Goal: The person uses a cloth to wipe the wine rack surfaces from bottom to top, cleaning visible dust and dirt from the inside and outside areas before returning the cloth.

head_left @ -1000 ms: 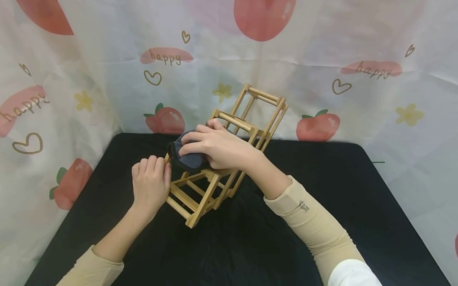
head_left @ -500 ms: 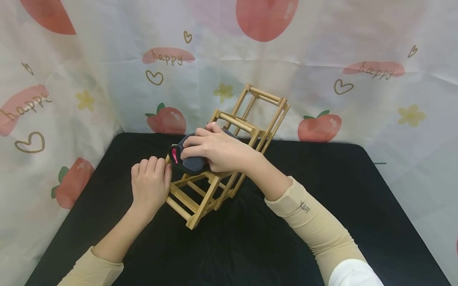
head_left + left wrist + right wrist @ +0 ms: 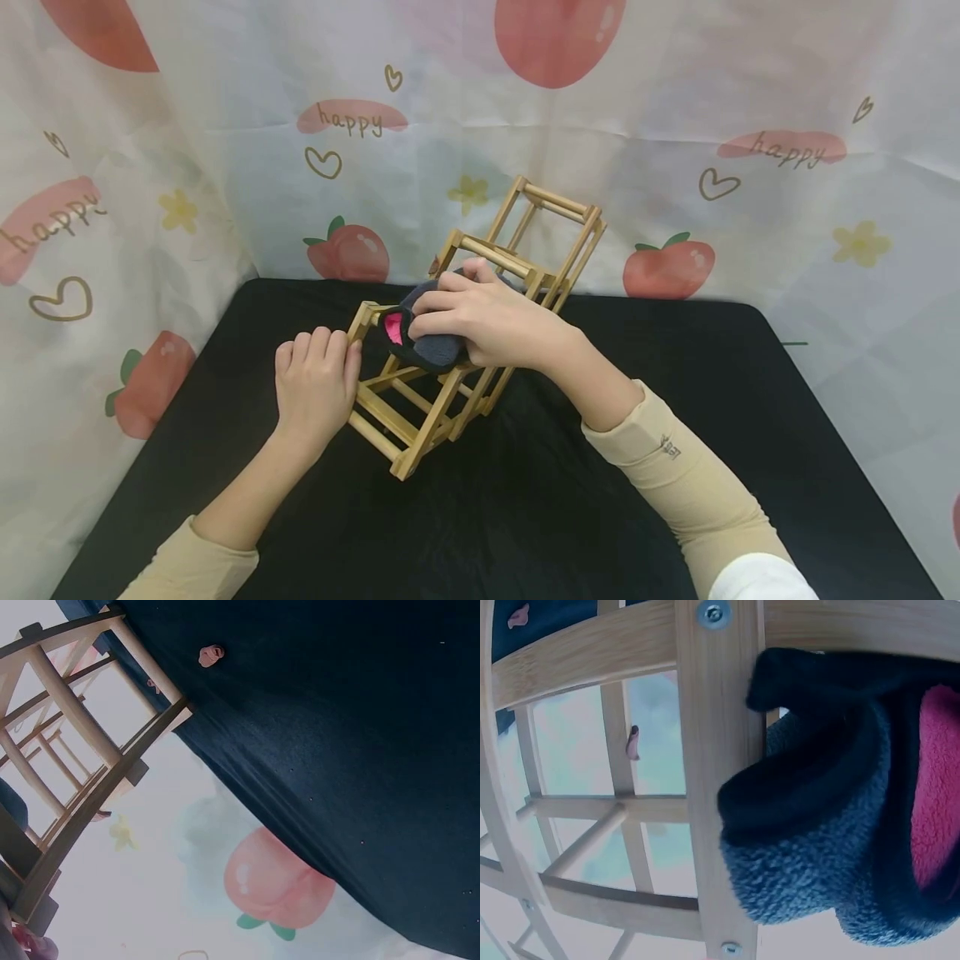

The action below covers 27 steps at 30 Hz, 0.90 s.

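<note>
A pale wooden rack (image 3: 429,423) of bars and dowels stands slanting on the black-covered table; its frame (image 3: 716,750) fills much of the right wrist view. My left hand (image 3: 315,383) grips the near left end of the rack, fingers curled over it. In my right hand (image 3: 495,321) is a bunched, fleecy dark blue cloth (image 3: 435,352), lying over an upper bar. Black edging and a bright pink side show on the cloth (image 3: 802,862) in the right wrist view. The left wrist view catches the rack (image 3: 105,802) at its left, with the cloth mostly outside it.
The black tablecloth (image 3: 712,417) spreads under and around the rack. Behind it and at the left hangs a pale curtain (image 3: 225,167) printed with peaches, hearts and words. The rack's far end (image 3: 555,200) rises close to that curtain.
My right hand and the cloth have shifted right along the rack, uncovering its upper left corner. The cloth's pink side has come into sight. My left hand has kept its place.
</note>
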{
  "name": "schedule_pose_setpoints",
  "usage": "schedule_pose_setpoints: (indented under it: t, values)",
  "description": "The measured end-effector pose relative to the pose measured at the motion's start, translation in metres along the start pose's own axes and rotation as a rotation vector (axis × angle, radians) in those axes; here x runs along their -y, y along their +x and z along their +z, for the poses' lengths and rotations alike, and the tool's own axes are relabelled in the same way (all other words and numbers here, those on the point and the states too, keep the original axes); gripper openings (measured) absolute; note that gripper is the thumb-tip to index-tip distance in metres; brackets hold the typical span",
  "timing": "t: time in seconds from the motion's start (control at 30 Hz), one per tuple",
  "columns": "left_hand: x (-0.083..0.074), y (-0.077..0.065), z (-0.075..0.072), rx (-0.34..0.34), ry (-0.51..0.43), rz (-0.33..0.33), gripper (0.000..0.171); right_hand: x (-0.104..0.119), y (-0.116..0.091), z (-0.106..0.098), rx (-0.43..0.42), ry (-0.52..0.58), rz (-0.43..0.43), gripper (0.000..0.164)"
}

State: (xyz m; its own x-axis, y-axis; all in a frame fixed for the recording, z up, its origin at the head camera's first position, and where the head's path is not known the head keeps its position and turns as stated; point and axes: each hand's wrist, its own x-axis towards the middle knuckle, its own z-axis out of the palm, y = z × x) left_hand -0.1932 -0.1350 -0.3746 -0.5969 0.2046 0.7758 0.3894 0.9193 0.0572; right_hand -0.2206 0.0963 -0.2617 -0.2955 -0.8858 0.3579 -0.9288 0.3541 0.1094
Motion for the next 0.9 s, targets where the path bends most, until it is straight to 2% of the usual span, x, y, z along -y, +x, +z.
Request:
schedule_pose_setpoints:
  t: [0.53,0.73,0.9]
  values:
    - [0.0,0.001,-0.002,0.022,0.004,0.007,0.039,-0.006,-0.023,-0.007,-0.019,-0.021,0.056,0.038]
    - [-0.001,0.0,-0.001,0.025,-0.004,-0.005,0.04,-0.001,-0.013,-0.002,-0.063,-0.037,0.027,0.035]
    - [-0.001,0.0,0.0,0.015,-0.02,-0.014,0.036,0.002,0.003,0.003,-0.036,-0.059,0.026,0.035]
